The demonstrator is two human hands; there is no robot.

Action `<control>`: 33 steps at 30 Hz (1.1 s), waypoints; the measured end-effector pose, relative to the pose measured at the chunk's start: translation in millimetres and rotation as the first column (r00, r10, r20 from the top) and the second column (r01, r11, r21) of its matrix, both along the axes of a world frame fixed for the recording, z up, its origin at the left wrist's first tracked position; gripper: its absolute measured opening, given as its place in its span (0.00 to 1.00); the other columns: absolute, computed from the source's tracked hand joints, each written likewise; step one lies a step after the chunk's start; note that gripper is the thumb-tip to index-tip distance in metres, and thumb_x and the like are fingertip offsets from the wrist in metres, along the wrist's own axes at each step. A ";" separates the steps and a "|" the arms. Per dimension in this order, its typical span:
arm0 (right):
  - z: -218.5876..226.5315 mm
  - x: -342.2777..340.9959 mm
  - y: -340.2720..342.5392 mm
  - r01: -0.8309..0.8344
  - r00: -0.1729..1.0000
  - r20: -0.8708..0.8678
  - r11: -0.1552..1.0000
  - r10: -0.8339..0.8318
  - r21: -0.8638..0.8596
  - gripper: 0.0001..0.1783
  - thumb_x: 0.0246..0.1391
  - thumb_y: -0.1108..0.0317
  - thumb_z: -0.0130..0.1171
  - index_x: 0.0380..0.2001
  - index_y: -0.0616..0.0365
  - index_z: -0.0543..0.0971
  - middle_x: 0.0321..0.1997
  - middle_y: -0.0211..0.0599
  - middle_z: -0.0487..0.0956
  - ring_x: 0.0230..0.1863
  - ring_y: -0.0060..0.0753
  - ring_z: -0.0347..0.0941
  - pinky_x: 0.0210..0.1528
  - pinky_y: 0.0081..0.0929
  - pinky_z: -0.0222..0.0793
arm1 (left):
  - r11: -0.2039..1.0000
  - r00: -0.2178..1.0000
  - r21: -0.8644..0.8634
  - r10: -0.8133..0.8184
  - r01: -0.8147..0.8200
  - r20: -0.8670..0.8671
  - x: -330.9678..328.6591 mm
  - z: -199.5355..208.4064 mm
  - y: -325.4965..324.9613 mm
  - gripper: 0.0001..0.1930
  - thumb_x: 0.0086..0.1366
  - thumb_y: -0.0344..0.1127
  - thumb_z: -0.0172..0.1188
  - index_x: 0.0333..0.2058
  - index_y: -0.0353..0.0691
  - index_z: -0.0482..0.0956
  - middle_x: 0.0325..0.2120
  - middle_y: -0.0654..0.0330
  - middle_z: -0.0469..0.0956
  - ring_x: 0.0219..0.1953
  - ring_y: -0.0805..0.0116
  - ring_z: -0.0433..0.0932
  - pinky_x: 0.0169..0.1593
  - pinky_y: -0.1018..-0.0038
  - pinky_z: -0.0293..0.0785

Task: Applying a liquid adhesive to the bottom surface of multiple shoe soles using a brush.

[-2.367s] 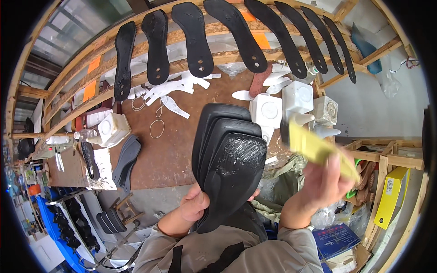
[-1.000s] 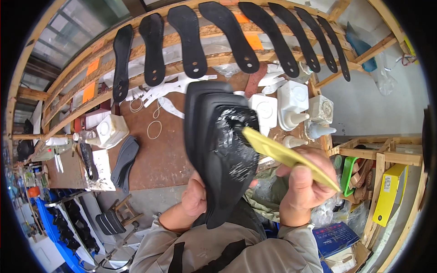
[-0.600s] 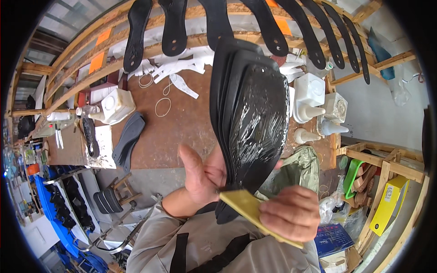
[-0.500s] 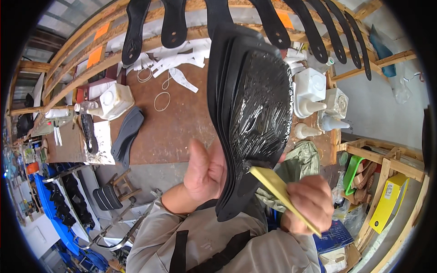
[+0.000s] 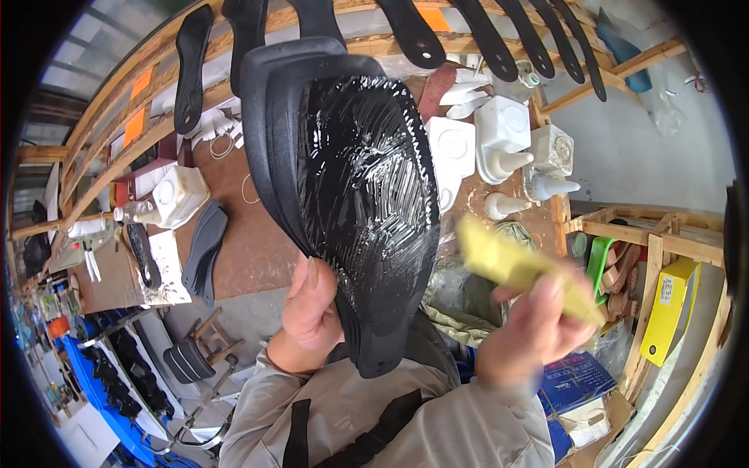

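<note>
Upright in front of me is a fanned stack of black shoe soles (image 5: 269,140). The top sole (image 5: 367,203) is coated with a wet, shiny, clear-looking layer, streaked and thicker along its right edge. My left hand (image 5: 312,308) grips the stack low on its left side, thumb in front and the other fingers hidden behind. To the right of the stack, my right hand (image 5: 534,339) is closed around a flat yellow spreader (image 5: 499,257), blurred by motion. The spreader's tip is apart from the top sole.
More black soles (image 5: 193,70) hang along a wooden rack overhead. White nozzle bottles (image 5: 507,129) stand at the right of the brown table (image 5: 242,269); another white bottle (image 5: 181,193) and a sole stack (image 5: 204,253) are at its left. Green sheeting (image 5: 460,300) lies below right.
The stack has moved left and turned its coated face more toward me. My right hand has lifted the spreader off the sole and drawn it right. My left thumb now presses the stack's edge.
</note>
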State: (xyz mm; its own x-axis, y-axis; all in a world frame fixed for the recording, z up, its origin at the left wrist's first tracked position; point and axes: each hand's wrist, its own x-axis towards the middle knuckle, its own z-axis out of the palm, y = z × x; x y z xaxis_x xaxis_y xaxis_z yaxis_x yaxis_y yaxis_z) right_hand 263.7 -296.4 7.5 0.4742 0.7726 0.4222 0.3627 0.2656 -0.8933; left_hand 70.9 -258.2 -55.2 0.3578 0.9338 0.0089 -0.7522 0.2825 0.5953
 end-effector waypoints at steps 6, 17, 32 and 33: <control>-4.1 3.0 2.6 -0.219 0.968 0.143 0.972 0.205 0.085 0.06 0.45 0.74 0.63 0.26 0.68 0.79 0.20 0.41 0.79 0.18 0.30 0.76 0.20 0.24 0.70 | 0.998 0.999 -0.057 -0.030 0.027 -0.041 -0.4 -8.3 -5.6 0.32 0.68 0.47 0.47 0.64 0.37 0.48 0.60 0.50 0.61 0.59 0.56 0.65 0.61 0.60 0.62; 9.0 23.5 32.2 -0.023 0.986 0.167 0.988 -0.004 0.154 0.07 0.47 0.75 0.62 0.31 0.67 0.79 0.26 0.43 0.80 0.19 0.29 0.72 0.21 0.22 0.66 | 0.980 0.981 -0.069 -0.184 0.189 0.064 9.3 33.0 4.8 0.40 0.64 0.51 0.54 0.64 0.37 0.44 0.59 0.42 0.59 0.58 0.42 0.65 0.60 0.46 0.61; -109.8 77.9 19.9 0.051 0.924 -0.362 0.977 -0.126 -0.209 0.10 0.54 0.73 0.61 0.38 0.68 0.78 0.26 0.33 0.78 0.22 0.20 0.72 0.27 0.15 0.68 | 0.985 0.986 -0.079 -0.158 0.153 -0.052 19.7 22.9 36.9 0.38 0.66 0.58 0.42 0.62 0.32 0.53 0.57 0.40 0.62 0.59 0.41 0.64 0.56 0.45 0.68; -142.8 85.0 17.1 0.032 0.919 -0.374 0.967 -0.128 -0.252 0.09 0.54 0.72 0.61 0.38 0.66 0.79 0.25 0.29 0.77 0.24 0.18 0.71 0.26 0.16 0.67 | 0.985 0.988 -0.083 -0.153 0.149 -0.037 24.2 22.0 41.9 0.38 0.66 0.59 0.41 0.62 0.32 0.53 0.56 0.40 0.63 0.58 0.41 0.64 0.56 0.46 0.69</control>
State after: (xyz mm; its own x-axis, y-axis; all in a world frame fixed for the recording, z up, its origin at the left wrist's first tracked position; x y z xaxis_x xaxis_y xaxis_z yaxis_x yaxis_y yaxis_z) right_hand 348.7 -279.3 -135.3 0.6267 0.7792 0.0051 -0.0099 0.0145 -0.9998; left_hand 95.2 -216.3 -33.2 0.4933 0.8660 -0.0818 -0.6714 0.4389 0.5972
